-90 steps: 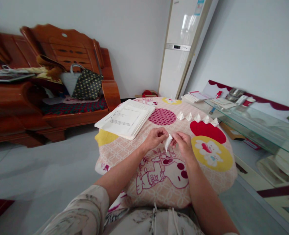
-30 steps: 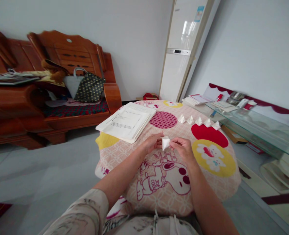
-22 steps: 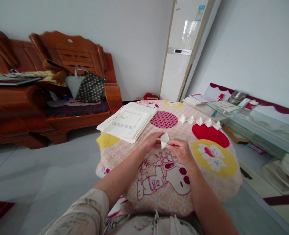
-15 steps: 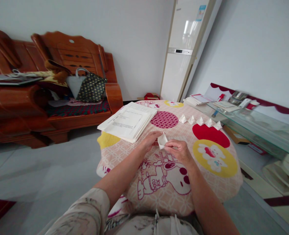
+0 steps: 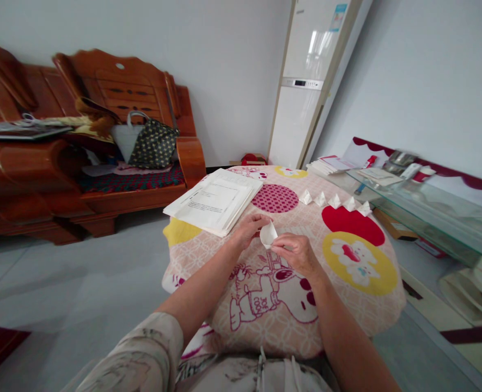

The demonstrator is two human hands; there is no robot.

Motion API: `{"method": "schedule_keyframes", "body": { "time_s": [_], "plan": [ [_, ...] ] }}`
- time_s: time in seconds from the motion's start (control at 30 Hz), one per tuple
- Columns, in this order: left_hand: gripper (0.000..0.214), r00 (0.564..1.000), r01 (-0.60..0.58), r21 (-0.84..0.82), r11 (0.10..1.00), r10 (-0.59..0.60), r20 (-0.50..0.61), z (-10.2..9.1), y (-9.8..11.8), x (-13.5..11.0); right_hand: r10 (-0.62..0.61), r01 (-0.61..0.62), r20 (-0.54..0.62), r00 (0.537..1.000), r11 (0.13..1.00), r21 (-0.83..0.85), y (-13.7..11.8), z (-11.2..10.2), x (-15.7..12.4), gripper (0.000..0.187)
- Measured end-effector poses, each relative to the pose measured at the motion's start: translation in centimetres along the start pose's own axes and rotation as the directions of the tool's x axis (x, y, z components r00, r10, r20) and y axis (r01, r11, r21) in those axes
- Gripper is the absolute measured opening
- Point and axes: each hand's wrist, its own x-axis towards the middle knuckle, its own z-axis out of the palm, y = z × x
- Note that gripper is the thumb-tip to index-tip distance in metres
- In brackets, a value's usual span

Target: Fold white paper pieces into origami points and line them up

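Observation:
A small folded white paper piece (image 5: 268,234) is pinched between my two hands above a cartoon-print cloth (image 5: 347,305) that covers a round table. My left hand (image 5: 248,227) grips its left side with fingers curled. From the right, my right hand (image 5: 296,253) pinches its lower edge. Several finished folded paper shapes (image 5: 334,200) stand in a row further back on the cloth. A stack of white printed sheets (image 5: 214,200) lies at the table's far left.
A carved wooden sofa (image 5: 102,141) with a dotted bag (image 5: 153,144) stands at the left. A tall white air conditioner (image 5: 301,87) is in the corner. A glass shelf (image 5: 424,207) with papers and tins runs along the right wall.
The paper piece has been turned and folded between my fingers from a narrow strip into a rounder pocket shape. Both hands have shifted slightly left and up.

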Motion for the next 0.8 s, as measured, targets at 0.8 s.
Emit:
{"method": "schedule_keyframes", "body": {
  "time_s": [0.8],
  "plan": [
    [0.023, 0.976, -0.202, 0.141, 0.969, 0.188, 0.106, 1.1, -0.3, -0.5, 0.016, -0.062, -0.260, 0.965, 0.983, -0.171, 1.5, -0.1, 0.2, 0.014]
  ]
}}
